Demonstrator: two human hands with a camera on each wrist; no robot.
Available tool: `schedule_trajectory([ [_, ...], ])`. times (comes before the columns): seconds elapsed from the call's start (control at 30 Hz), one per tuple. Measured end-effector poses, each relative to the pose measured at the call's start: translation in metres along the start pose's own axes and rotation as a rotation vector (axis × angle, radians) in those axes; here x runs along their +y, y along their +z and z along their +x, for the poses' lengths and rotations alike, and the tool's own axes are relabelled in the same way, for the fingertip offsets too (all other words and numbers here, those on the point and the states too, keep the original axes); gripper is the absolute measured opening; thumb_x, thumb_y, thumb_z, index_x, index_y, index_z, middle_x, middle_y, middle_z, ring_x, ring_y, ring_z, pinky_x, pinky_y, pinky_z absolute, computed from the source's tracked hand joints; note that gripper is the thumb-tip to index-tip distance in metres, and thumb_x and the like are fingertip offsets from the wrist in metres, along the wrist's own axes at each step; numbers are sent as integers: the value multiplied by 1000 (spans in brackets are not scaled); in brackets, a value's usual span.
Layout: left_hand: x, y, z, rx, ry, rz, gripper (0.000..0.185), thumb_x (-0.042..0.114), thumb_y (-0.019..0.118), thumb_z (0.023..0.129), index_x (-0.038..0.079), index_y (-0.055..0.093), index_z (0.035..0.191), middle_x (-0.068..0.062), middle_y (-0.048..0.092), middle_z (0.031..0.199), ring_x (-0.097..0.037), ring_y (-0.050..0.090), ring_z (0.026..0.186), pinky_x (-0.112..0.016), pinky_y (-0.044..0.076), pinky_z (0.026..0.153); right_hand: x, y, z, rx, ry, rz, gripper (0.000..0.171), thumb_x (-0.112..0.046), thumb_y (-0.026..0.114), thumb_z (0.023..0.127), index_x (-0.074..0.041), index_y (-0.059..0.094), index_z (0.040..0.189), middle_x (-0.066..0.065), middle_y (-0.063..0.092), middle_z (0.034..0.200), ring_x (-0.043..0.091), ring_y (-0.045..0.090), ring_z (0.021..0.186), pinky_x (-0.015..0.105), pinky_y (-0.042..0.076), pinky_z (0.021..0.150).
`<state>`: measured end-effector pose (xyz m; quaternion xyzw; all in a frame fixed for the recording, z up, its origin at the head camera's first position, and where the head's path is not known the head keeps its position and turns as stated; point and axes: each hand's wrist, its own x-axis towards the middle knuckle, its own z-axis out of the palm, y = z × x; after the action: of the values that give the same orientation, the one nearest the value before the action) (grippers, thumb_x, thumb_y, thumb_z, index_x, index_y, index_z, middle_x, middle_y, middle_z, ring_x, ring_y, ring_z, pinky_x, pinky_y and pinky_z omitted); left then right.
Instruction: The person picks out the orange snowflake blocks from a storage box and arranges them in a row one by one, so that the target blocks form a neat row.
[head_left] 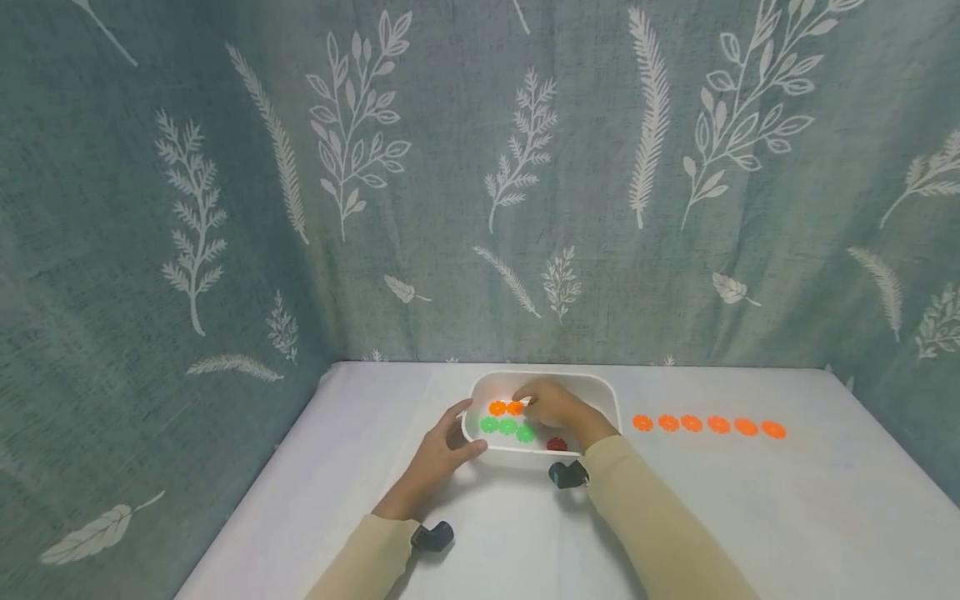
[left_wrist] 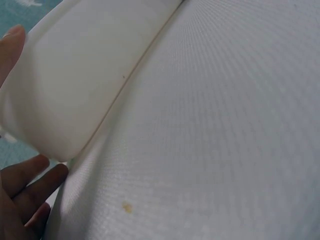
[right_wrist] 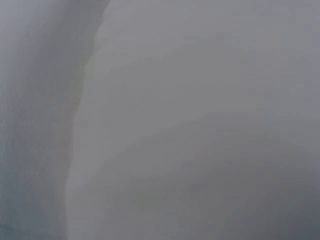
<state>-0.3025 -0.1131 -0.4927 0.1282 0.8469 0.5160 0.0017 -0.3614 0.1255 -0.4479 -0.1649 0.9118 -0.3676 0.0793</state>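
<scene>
A white rectangular tray point(head_left: 442, 457) would be misplaced, so its front wall is marked here: the white tray point(head_left: 517, 457) stands on the table near the back. My left hand point(head_left: 442, 450) grips its left end, thumb at the front corner and fingers along the side; the left wrist view shows fingers point(left_wrist: 42, 192) at the tray's end wall point(left_wrist: 75, 80). Over the tray, my right hand point(head_left: 558, 408) reaches in with bent fingers, fingertips right at an orange scalloped disc point(head_left: 514, 408). Whether it pinches that disc I cannot tell. Another orange disc point(head_left: 497, 408), three green discs point(head_left: 507, 427) and a dark red disc point(head_left: 557, 444) lie inside.
Right of the tray, several orange discs point(head_left: 718, 425) lie in a row on the white table point(head_left: 750, 500). A green curtain point(head_left: 465, 183) with white leaf patterns hangs behind and at the sides. The right wrist view shows only blurred pale surfaces.
</scene>
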Motion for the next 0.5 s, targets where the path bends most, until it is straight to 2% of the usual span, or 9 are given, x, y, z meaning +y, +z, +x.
schedule_trajectory([
  [0.1,0,0,1,0,-2,-1,81,45,76,82,31,34,150,-14,43,148,-31,45,132,-54,35,106,2,2,1,2,0,-47,33,-1,61,87,-10,70,118,3,66,111,20,58,91,38,51,83],
  [0.33,-1,1,1,7,-1,5,79,43,76,82,31,35,149,-14,43,148,-32,45,132,-57,34,106,7,6,3,-3,-12,-141,31,-2,61,86,-12,73,112,1,67,112,20,58,98,39,47,93],
  [0.43,-2,1,1,7,10,-6,78,41,76,83,31,35,150,-15,43,148,-33,45,132,-57,34,106,5,7,2,1,-28,-170,26,1,60,84,-11,73,103,0,68,103,19,58,95,37,47,92],
  [0.5,-2,1,0,8,13,-12,78,40,76,83,31,35,149,-15,43,148,-33,45,132,-57,34,106,5,7,1,3,-17,-177,19,1,61,84,-11,72,94,-1,66,94,18,57,87,34,49,84],
])
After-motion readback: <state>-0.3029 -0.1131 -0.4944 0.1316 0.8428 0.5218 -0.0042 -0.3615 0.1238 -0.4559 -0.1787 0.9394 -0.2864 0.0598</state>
